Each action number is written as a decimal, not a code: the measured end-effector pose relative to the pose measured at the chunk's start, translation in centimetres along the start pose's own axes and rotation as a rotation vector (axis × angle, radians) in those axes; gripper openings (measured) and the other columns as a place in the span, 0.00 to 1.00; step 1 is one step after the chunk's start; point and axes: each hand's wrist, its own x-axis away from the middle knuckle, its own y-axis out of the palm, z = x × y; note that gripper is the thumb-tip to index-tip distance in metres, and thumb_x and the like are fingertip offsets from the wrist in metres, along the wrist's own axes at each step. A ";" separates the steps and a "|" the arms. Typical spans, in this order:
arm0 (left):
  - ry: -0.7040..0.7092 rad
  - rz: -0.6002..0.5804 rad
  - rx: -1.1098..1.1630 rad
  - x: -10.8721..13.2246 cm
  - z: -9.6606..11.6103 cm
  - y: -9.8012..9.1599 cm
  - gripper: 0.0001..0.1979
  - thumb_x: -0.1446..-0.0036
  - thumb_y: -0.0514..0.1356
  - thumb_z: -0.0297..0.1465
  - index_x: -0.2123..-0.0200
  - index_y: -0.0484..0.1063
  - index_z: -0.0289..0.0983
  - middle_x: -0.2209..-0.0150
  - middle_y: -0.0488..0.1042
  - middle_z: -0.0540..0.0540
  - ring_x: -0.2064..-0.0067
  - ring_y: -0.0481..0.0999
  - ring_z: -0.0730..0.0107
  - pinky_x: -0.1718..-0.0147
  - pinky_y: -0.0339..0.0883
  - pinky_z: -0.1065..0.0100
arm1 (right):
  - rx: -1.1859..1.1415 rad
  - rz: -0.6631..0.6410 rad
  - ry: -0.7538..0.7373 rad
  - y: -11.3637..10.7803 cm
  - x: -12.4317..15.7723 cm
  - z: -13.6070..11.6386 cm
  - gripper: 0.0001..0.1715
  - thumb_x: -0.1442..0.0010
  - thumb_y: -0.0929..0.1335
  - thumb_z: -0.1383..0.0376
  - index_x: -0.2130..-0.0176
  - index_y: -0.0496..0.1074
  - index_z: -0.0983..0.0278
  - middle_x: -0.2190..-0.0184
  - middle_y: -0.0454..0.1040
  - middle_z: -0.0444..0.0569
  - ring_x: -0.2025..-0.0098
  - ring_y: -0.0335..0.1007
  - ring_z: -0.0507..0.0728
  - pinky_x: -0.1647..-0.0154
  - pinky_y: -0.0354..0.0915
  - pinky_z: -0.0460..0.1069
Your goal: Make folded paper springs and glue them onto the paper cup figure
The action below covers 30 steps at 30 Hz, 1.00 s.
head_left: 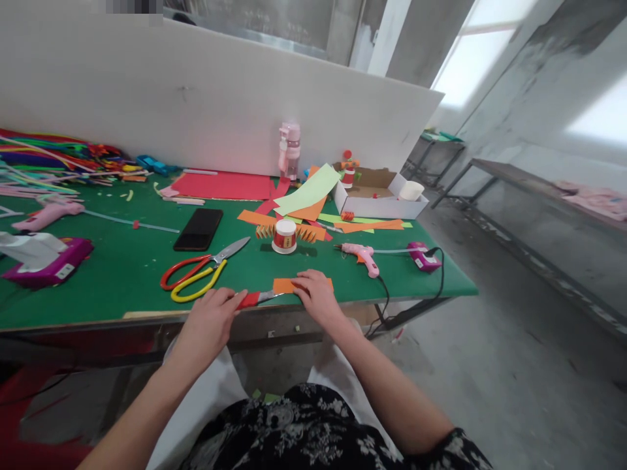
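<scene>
– Pressing down at the lower middle of the frame, your right hand [318,297] lies flat and spread on the orange paper [283,285]. The fingers are straight and grip nothing.
– And your left hand [210,320]?
– It sits just left of the other, at the near edge of the green table [122,274]. Your fingertips meet the end of the red-handled blade [251,299], whose metal tip runs right to the lower edge of the orange paper. The fingers are loosely bent. Whether they clasp the handle or only rest on it, I cannot tell.
– What lies around you?
– Just above your left hand are the scissors [196,275], with one red loop and one yellow, their point aimed at the upper right. The black phone [198,229] lies above them. At the centre, above the orange paper, stands the small jar [284,236] with a red label. Right of your right hand is the pink glue gun [360,253], lying near the table's right end. Further up the frame are the white box [377,205] and the pink bottle [290,149], which stands against the white board. The pipe cleaners [49,160] are heaped at the upper left.
</scene>
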 end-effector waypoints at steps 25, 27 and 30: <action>0.024 -0.010 0.056 -0.7 0.3 0.5 0.20 0.35 0.44 0.27 0.49 0.73 0.34 0.58 0.73 0.37 0.59 0.70 0.57 0.60 0.66 0.58 | -0.028 -0.241 -0.332 -2.5 -0.6 3.4 0.20 0.33 0.62 0.69 0.47 0.74 0.57 0.45 0.74 0.51 0.41 0.68 0.57 0.36 0.59 0.59; 0.012 -0.011 0.047 -0.7 0.5 0.5 0.20 0.36 0.45 0.27 0.49 0.73 0.35 0.59 0.73 0.38 0.59 0.70 0.56 0.60 0.66 0.58 | -0.018 -0.243 -0.326 -2.3 -0.5 3.5 0.20 0.33 0.61 0.68 0.47 0.74 0.57 0.45 0.74 0.51 0.40 0.67 0.57 0.36 0.59 0.60; -0.008 -0.015 0.018 -0.9 1.0 0.4 0.20 0.37 0.45 0.26 0.49 0.73 0.36 0.59 0.74 0.38 0.60 0.70 0.56 0.60 0.66 0.57 | -0.010 -0.248 -0.319 -2.2 -0.6 3.7 0.20 0.33 0.62 0.68 0.47 0.74 0.55 0.45 0.74 0.50 0.41 0.67 0.57 0.37 0.59 0.60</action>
